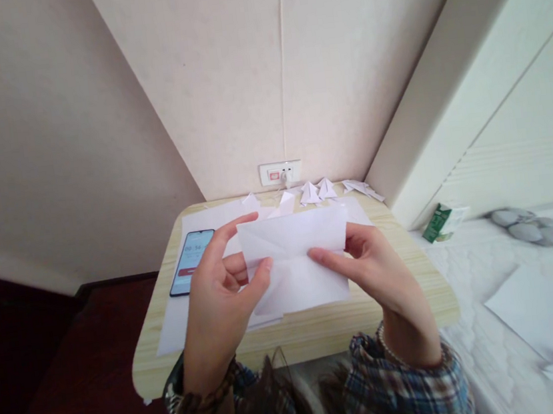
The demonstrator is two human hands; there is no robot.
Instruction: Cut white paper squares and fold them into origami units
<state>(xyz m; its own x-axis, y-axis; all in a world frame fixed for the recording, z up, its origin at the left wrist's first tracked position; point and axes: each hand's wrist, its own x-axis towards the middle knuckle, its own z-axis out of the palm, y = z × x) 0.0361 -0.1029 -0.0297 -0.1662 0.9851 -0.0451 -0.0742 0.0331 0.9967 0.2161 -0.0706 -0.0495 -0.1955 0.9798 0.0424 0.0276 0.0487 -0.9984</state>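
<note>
Between my two hands I hold up a roughly square sheet of white paper [299, 285] with faint crease lines across it. My left hand [228, 280] pinches its left edge, thumb on the near face and the other fingers partly behind. Along the right edge my right hand [366, 260] grips the same sheet, thumb flat on the front and the fingers curled at the back, mostly hidden. The sheet is raised above a small wooden-topped table [318, 343] and hides part of what lies there.
A phone [190, 264] with a lit screen lies on white sheets [173, 327] at the left. Several folded paper pieces [317, 190] line the table's back edge, below a wall socket [280, 173]. Rightward, a bed [474, 297] holds a green box [437, 222], grey objects [525, 227] and paper [546, 308].
</note>
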